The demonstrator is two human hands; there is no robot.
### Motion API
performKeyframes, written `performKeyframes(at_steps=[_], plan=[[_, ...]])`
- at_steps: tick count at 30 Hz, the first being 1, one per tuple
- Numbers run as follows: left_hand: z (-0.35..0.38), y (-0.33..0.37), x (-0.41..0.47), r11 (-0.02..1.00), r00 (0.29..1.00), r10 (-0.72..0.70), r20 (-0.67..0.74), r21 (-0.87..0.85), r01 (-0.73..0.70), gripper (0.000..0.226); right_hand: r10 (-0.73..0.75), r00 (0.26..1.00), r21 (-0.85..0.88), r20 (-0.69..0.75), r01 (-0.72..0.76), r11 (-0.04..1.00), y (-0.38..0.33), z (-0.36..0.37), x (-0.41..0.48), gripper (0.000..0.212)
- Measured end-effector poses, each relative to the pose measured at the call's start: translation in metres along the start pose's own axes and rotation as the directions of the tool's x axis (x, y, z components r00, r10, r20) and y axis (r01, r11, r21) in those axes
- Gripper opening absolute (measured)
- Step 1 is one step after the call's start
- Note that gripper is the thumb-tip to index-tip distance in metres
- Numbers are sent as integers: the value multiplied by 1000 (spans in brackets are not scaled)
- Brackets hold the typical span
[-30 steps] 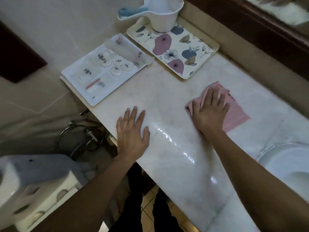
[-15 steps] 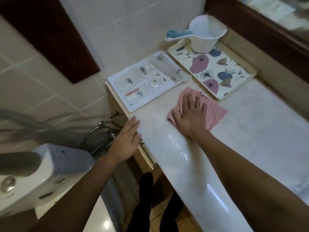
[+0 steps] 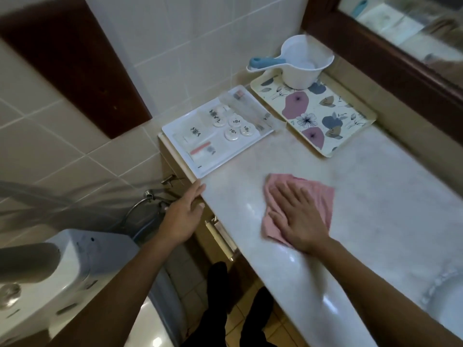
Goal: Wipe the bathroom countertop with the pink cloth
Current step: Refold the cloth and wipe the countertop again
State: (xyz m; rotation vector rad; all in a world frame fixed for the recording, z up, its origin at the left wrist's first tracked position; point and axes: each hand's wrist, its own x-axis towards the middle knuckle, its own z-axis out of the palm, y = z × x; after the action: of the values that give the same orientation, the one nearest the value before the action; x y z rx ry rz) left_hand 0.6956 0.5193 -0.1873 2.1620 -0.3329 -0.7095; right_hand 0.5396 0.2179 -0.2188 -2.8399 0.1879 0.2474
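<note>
One pink cloth (image 3: 323, 196) under flat right hand (image 3: 299, 221); left hand (image 3: 183, 216) straight-fingered at countertop (image 3: 375, 209) edge.

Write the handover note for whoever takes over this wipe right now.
Right hand: open, pressed flat on the pink cloth, on the countertop near its front edge.
Left hand: open, fingertips at the countertop's left front corner, holding nothing.
Done: cannot tell how much is wiped; the front edge gleams.
Left: likely the stretch toward the white toiletry tray and floral tray, and the back strip.
</note>
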Motion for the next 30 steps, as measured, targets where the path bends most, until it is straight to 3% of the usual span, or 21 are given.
performKeyframes(at_steps=[3, 6, 8, 12, 17, 20, 23, 25, 27, 30], plan=[[1, 3, -3, 998, 999, 28, 17, 48, -28, 63, 339, 939, 29, -60, -338, 941, 31, -18, 40, 72], [0, 3, -5, 997, 999, 35, 31, 73, -37, 63, 508, 860, 46, -60, -505, 862, 5, -17, 69, 75], [0, 3, -7, 994, 997, 65, 44, 90, -69, 65, 455, 889, 31, -46, -454, 890, -28, -6, 66, 75], [0, 0, -4, 967, 983, 165, 76, 182, -177, 52, 205, 979, 46, 13, -205, 978, -78, 17, 12, 74], [-12, 9, 6, 975, 985, 172, -7, 145, -169, 32, 112, 992, 0, 66, -112, 994, -59, 26, -64, 71], [-25, 24, 17, 997, 987, 57, -147, 50, -50, 26, 275, 960, 35, 48, -276, 960, -31, 13, -85, 76], [-38, 36, 35, 977, 970, -172, -170, -154, 146, 16, 515, 857, 83, 17, -515, 853, -17, -3, -57, 82], [-43, 41, 53, 934, 948, -269, -171, -284, 214, 12, 594, 803, 114, 40, -594, 796, -28, -13, -19, 83], [-44, 45, 68, 903, 934, -324, -153, -343, 257, 18, 474, 878, 84, 70, -479, 874, -59, -16, 9, 84], [-41, 45, 86, 822, 903, -412, -121, -476, 311, 23, 124, 981, 97, 150, -140, 985, -127, -3, 9, 82]])
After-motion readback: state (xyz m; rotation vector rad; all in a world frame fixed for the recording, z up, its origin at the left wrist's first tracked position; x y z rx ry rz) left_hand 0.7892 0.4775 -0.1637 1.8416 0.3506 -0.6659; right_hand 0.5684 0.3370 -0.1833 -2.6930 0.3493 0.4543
